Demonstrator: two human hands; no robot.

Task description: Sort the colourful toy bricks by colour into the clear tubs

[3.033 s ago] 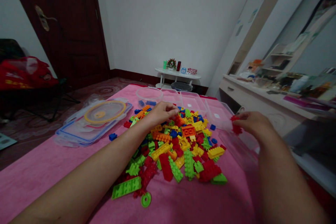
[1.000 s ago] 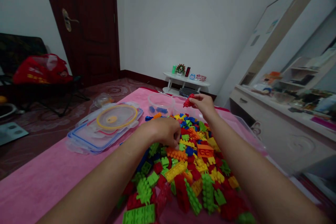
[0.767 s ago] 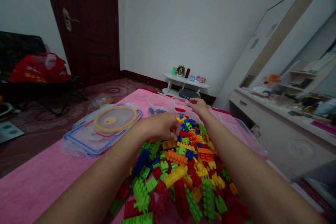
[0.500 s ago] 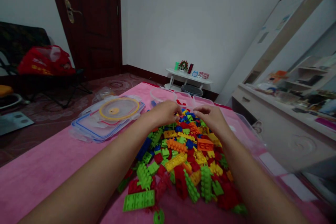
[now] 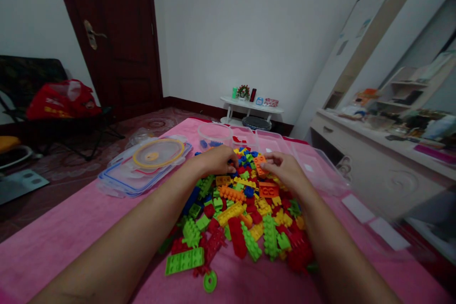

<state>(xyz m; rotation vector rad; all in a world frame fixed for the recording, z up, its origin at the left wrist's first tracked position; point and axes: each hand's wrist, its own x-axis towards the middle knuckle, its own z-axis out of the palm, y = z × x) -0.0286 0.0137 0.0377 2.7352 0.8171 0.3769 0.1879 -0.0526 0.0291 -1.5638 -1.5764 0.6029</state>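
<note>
A heap of coloured toy building blocks (image 5: 245, 204) in red, green, yellow, orange and blue lies on a pink cloth (image 5: 71, 228). My right hand (image 5: 285, 167) pinches an orange building block (image 5: 259, 164) at the heap's far side. Across from it, my left hand (image 5: 219, 159) reaches into the blocks with curled fingers; whatever they hold is hidden. Just beyond the hands, a round clear container (image 5: 200, 129) has blue blocks in it. Beside that, a clear rectangular container (image 5: 252, 132) holds a few red blocks.
Clear lids, one with a yellow rim (image 5: 137, 159), are stacked at the left. More clear containers (image 5: 272, 137) stand at the back, and a large one (image 5: 331, 168) is at the right. Beyond are a low white shelf (image 5: 249, 103) and a dresser (image 5: 374, 161).
My right hand has taken hold of an orange block, which now shows between its fingers. My left hand has stayed over the blocks, its fingers lower. The camera view has shifted slightly.
</note>
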